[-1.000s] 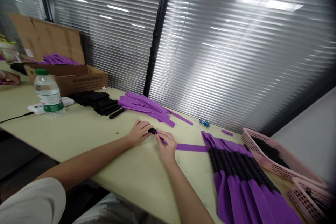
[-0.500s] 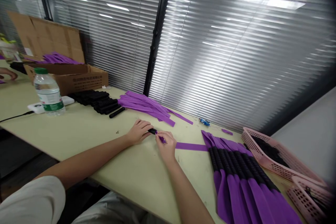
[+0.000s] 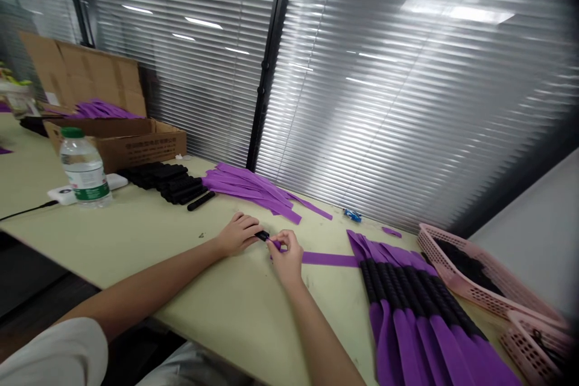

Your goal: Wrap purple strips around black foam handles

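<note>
My left hand [image 3: 239, 234] is closed around a short black grip tube [image 3: 262, 235], whose right end sticks out of the fingers. Right beside it, my right hand [image 3: 287, 253] pinches a purple strip [image 3: 330, 259] at the tube's end. The strip runs on to the right, flat on the table, towards a row of black tubes [image 3: 407, 286] threaded on purple bands. Behind my hands lies a loose pile of purple strips [image 3: 248, 187]. To its left, several black tubes [image 3: 174, 183] are heaped together.
A water bottle [image 3: 85, 169] stands at the left by a white device with a cable. Behind it is an open cardboard box [image 3: 149, 143] with purple strips. Pink baskets [image 3: 479, 295] holding black items sit at the right; blinds rise behind the table.
The view has tilted slightly, so the table things sit a little lower. My right hand's fingers have shifted on the strip. Another person's hand at the far left has left the view.
</note>
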